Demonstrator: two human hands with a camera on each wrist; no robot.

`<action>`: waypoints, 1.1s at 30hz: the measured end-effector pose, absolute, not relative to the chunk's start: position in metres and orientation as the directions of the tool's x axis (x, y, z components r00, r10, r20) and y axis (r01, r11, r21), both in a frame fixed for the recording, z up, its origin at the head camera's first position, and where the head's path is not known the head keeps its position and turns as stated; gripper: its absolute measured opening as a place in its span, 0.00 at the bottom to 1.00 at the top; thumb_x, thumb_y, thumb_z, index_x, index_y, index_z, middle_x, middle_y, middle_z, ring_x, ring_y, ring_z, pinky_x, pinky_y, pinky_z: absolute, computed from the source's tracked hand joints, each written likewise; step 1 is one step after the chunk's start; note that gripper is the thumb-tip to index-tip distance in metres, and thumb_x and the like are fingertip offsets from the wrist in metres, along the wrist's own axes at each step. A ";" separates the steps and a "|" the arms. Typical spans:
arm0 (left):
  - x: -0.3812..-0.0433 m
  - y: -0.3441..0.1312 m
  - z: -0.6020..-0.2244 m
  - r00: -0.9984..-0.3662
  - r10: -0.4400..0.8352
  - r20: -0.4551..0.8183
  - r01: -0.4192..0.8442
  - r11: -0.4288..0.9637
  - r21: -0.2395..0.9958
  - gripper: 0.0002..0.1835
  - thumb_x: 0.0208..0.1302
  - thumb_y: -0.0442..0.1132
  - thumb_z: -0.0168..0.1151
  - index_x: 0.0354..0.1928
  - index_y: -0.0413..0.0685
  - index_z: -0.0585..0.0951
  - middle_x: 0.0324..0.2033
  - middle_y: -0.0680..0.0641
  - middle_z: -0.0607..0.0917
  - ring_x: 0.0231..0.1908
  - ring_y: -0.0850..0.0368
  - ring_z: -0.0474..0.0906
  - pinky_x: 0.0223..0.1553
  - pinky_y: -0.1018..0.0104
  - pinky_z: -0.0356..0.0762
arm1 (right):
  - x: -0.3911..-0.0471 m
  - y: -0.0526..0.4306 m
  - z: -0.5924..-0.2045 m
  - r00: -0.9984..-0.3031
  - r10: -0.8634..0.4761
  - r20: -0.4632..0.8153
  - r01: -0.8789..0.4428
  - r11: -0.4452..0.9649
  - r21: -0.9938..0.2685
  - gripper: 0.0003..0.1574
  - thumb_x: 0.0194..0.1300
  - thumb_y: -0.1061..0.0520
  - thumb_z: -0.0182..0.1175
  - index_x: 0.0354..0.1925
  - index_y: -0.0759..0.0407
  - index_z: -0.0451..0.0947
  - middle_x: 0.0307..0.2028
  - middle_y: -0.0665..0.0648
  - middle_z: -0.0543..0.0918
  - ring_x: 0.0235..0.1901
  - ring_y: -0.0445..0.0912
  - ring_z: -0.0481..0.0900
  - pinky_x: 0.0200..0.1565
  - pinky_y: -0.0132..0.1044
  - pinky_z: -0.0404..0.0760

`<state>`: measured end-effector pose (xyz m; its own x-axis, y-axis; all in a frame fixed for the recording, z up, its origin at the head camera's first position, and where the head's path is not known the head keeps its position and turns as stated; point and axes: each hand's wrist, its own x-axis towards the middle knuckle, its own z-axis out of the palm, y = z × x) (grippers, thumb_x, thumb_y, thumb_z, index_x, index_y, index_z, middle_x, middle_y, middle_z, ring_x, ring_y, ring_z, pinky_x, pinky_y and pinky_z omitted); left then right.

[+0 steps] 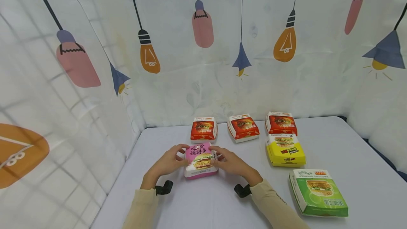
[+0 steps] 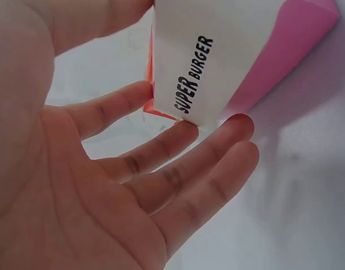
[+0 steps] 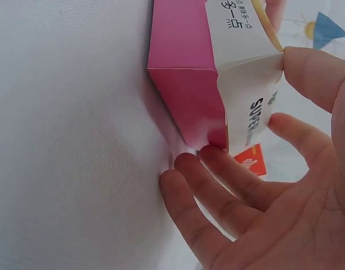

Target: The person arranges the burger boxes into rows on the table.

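A pink and white burger box (image 1: 200, 160) lies on the white table between the two hands, its printed lid facing up. My left hand (image 1: 169, 162) holds its left side, thumb at the near corner and fingers toward the far one. On the opposite side, my right hand (image 1: 231, 162) grips it the same way. The left wrist view shows fingertips at the white side wall (image 2: 189, 62) marked "SUPER BURGER". In the right wrist view the thumb touches the lid's edge, and fingertips lie along the pink base (image 3: 197, 107).
Behind the pink box stands a red burger box (image 1: 203, 130), with a second red box (image 1: 243, 128) to its right. Farther right, another red box (image 1: 281, 123), a yellow box (image 1: 285, 150) and a green box (image 1: 319, 193) form a column. A lamp-patterned curtain (image 1: 216, 87) hangs behind the table.
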<state>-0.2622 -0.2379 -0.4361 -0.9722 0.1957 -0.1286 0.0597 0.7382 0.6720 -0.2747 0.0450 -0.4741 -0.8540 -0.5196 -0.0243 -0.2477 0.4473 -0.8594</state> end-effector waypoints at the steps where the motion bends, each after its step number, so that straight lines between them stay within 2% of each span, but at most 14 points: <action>1: -0.262 -0.238 -0.436 -0.971 0.197 -0.132 0.058 0.735 0.676 0.32 0.62 0.50 0.73 0.67 0.60 0.74 0.60 0.44 0.79 0.49 0.52 0.79 0.46 0.54 0.84 | -0.275 0.045 -0.474 -0.852 -0.523 -0.028 -0.247 0.448 -0.859 0.37 0.73 0.41 0.60 0.76 0.40 0.63 0.62 0.60 0.77 0.58 0.52 0.77 0.56 0.56 0.80; 10: -0.257 -0.239 -0.432 -0.965 0.223 -0.138 0.066 0.715 0.696 0.33 0.67 0.46 0.68 0.72 0.56 0.70 0.66 0.42 0.73 0.53 0.48 0.78 0.47 0.52 0.83 | -0.275 0.044 -0.472 -0.824 -0.566 -0.036 -0.263 0.437 -0.860 0.40 0.72 0.39 0.61 0.77 0.40 0.61 0.54 0.57 0.81 0.54 0.49 0.79 0.54 0.53 0.80; 23: -0.260 -0.243 -0.439 -0.961 0.256 -0.109 0.099 0.680 0.727 0.33 0.70 0.45 0.66 0.74 0.55 0.69 0.69 0.44 0.73 0.56 0.47 0.78 0.50 0.50 0.82 | -0.272 0.040 -0.474 -0.816 -0.578 -0.011 -0.286 0.419 -0.862 0.42 0.72 0.41 0.62 0.77 0.47 0.59 0.46 0.56 0.81 0.46 0.47 0.77 0.48 0.45 0.78; 29: -0.261 -0.242 -0.438 -0.962 0.252 -0.105 0.101 0.687 0.719 0.32 0.70 0.45 0.65 0.74 0.55 0.69 0.70 0.44 0.72 0.56 0.48 0.79 0.51 0.49 0.82 | -0.270 0.038 -0.472 -0.828 -0.561 -0.025 -0.278 0.448 -0.850 0.43 0.72 0.40 0.62 0.77 0.46 0.58 0.45 0.55 0.80 0.45 0.47 0.76 0.46 0.43 0.77; 33: -0.260 -0.242 -0.437 -0.962 0.250 -0.107 0.100 0.691 0.716 0.32 0.70 0.45 0.65 0.74 0.55 0.69 0.71 0.44 0.72 0.56 0.47 0.79 0.51 0.48 0.82 | -0.269 0.040 -0.469 -0.820 -0.570 -0.042 -0.286 0.472 -0.834 0.44 0.71 0.39 0.62 0.77 0.45 0.57 0.48 0.56 0.80 0.47 0.47 0.76 0.50 0.45 0.78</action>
<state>-0.2601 -0.2425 -0.4369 -0.9623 0.2499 -0.1071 0.0997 0.6909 0.7161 -0.2691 0.0399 -0.4685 -0.8203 -0.5704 -0.0418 -0.2859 0.4724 -0.8337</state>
